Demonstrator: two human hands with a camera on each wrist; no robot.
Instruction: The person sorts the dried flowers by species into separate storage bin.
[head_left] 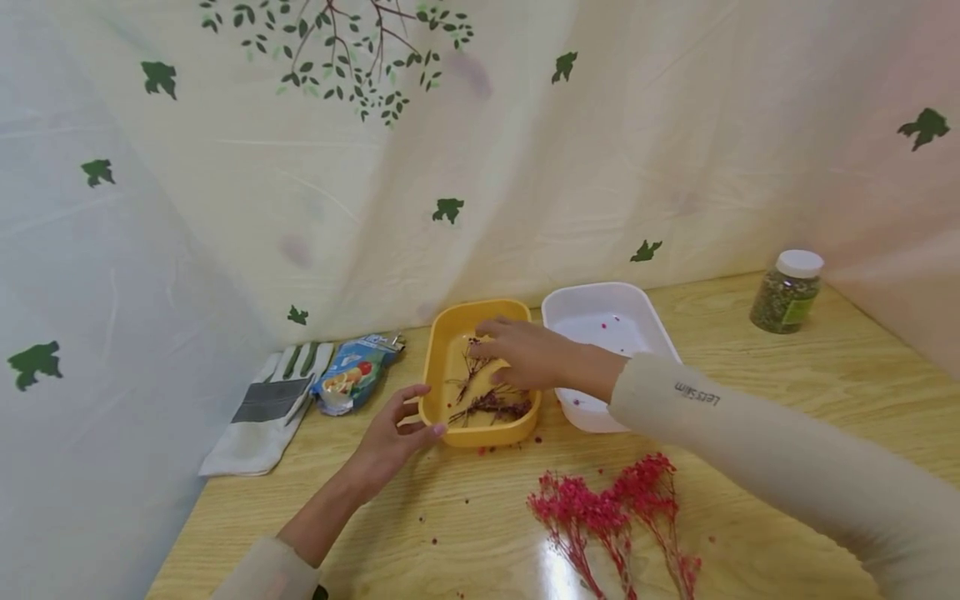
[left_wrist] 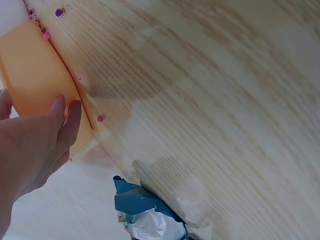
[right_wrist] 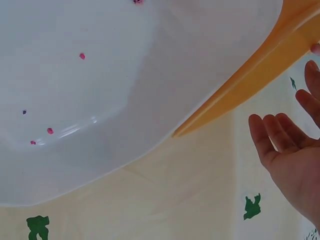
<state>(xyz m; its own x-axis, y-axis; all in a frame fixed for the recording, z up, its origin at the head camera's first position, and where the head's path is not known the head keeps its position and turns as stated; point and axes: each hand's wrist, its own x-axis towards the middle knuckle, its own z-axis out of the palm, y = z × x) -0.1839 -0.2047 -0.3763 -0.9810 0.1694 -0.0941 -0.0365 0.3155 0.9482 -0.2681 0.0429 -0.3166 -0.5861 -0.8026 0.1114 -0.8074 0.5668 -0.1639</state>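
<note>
1. Right now the dark sprigs (head_left: 491, 406) lie in the yellow tub (head_left: 495, 436), beneath and to the near side of the right hand (head_left: 525, 354), which is much the closer of the two.
2. One sprig lies crosswise near the front wall, stems to the left and heads to the right; another slants away from the person, its far end just by the right fingertips.
3. The right hand's fingers are spread and relaxed, grasping nothing that shows; whether a fingertip touches the slanting sprig, I cannot tell.
4. The left hand (head_left: 397, 425) touches the tub's near left corner, fingers loosely bent along the outer wall, thumb by the rim.
5. Under the right forearm is the white tub (head_left: 626, 337), with pink bits (right_wrist: 82, 56) inside.
6. Pink flowers (head_left: 600, 510) lie nearer the person on the bench (head_left: 750, 375), heads pointing away.
</note>
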